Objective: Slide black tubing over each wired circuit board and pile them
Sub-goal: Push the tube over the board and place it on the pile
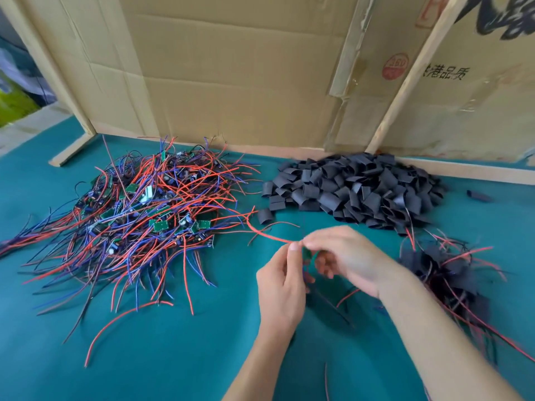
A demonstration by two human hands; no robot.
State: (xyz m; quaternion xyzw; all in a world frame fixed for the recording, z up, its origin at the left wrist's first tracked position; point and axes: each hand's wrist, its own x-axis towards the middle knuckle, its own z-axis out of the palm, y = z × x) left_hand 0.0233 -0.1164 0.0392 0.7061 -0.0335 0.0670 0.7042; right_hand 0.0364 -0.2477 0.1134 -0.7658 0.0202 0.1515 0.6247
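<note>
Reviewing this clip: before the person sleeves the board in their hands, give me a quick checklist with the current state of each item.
1. Board in hand: ok, the left hand and right hand pinch a green circuit board between them.
2. Red wire free of the unsleeved pile: cannot tell.
3. Tubing picked up: not ok, neither hand holds a piece.
4. Tubing supply: ok, the tubing heap lies beyond the hands.
5. Finished pile at the right: ok.
</note>
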